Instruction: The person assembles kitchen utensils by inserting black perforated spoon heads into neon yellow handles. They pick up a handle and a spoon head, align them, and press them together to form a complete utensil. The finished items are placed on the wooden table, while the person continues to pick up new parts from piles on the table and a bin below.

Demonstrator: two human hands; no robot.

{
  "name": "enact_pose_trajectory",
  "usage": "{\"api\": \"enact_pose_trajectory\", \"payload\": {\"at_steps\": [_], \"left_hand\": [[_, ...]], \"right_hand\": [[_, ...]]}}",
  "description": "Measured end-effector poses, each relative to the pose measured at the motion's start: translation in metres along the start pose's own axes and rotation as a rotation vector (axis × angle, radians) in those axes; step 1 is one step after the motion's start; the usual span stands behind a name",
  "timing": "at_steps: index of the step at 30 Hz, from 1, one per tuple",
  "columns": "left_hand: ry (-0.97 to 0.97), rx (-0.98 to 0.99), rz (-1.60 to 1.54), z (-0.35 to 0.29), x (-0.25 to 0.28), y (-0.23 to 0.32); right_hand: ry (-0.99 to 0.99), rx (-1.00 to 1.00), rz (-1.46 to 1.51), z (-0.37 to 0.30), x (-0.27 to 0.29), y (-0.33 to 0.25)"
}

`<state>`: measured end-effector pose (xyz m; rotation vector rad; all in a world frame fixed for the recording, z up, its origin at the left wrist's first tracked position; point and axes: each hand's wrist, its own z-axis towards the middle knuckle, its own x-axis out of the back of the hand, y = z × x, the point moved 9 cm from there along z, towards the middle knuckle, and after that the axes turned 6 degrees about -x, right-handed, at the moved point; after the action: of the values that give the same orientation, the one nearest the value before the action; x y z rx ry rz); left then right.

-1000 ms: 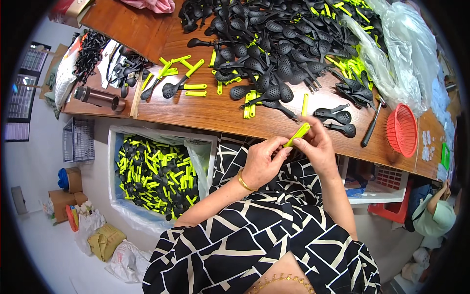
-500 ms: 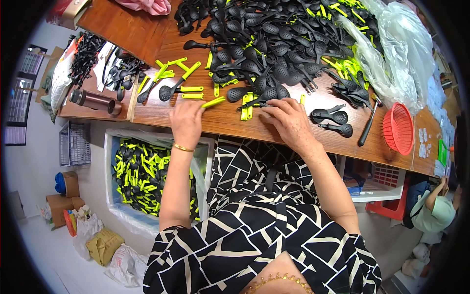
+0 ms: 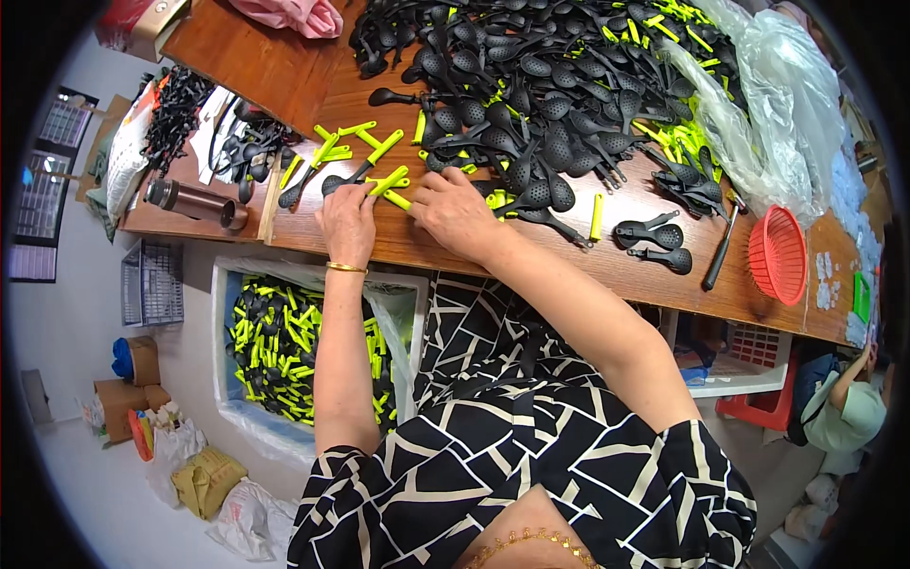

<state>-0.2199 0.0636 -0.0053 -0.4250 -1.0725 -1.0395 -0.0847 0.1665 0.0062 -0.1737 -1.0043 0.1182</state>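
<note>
My left hand (image 3: 348, 220) rests on the wooden table (image 3: 578, 270), fingers on a black spoon with a yellow-green handle (image 3: 372, 174). My right hand (image 3: 457, 212) lies beside it, fingertips touching a loose yellow-green handle (image 3: 396, 199). More yellow-green handles (image 3: 334, 144) lie just beyond both hands. A big heap of black slotted spoons (image 3: 531, 85) covers the table's far side. Whether either hand grips its piece is unclear.
A red plastic basket (image 3: 777, 254) and a hammer (image 3: 720, 248) sit at the right, under a clear plastic bag (image 3: 768, 114). A metal flask (image 3: 194, 201) lies at the left. Below the table stands a lined box of finished spoons (image 3: 284, 341). Another person (image 3: 844, 408) sits lower right.
Both hands left my lap, where they held a yellow-green piece together, and reached out to the table; now they have shifted left and met over the loose handles.
</note>
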Motion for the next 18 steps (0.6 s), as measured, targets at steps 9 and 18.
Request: {"api": "enact_pose_trajectory", "payload": {"at_steps": [9, 18], "left_hand": [[0.249, -0.098, -0.077, 0.007, 0.014, 0.065], [-0.012, -0.009, -0.537, -0.021, -0.008, 0.152]], "right_hand": [[-0.196, -0.103, -0.171, -0.051, 0.049, 0.057], [-0.361, -0.063, -0.231, -0.058, 0.054, 0.085]]}}
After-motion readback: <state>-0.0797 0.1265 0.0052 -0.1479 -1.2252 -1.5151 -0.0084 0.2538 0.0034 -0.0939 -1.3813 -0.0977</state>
